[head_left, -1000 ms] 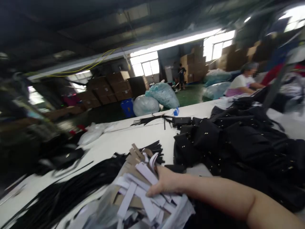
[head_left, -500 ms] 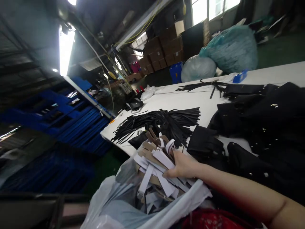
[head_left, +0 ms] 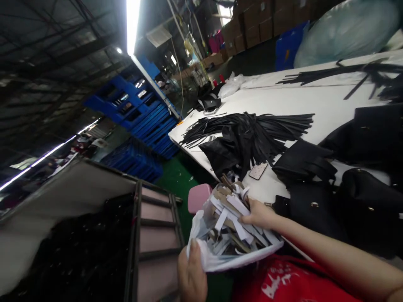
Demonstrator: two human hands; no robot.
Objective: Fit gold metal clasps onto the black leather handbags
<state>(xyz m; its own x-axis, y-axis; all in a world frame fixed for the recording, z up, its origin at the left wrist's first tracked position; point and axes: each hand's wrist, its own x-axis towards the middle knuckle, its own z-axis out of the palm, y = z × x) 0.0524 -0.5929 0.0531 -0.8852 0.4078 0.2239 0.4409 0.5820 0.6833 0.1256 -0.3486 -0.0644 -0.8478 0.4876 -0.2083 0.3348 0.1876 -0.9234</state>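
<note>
A whitish plastic bag (head_left: 231, 263) hangs open in front of me, with many white and brown strips (head_left: 231, 209) crowded in its mouth. My left hand (head_left: 192, 270) is closed on the bag's near left rim, thumb on top. Inside the right part of the mouth, my right hand (head_left: 260, 214) is closed around a bunch of the strips; its far fingers are hidden behind them. Beyond the bag, a phone in a patterned case (head_left: 258, 171) lies on the white table (head_left: 267, 98), beside a heap of black straps (head_left: 252, 130).
Black bags (head_left: 315, 201) cover the table's right side. To the left stands a framed cart (head_left: 157, 228) holding dark material. A pink stool (head_left: 199, 197) is between cart and table. Blue pallets (head_left: 151, 117) are stacked farther back.
The view has swung left and down, bringing the cart, stool and phone into sight. My left hand now shows on the bag's rim. My right hand still holds the strips.
</note>
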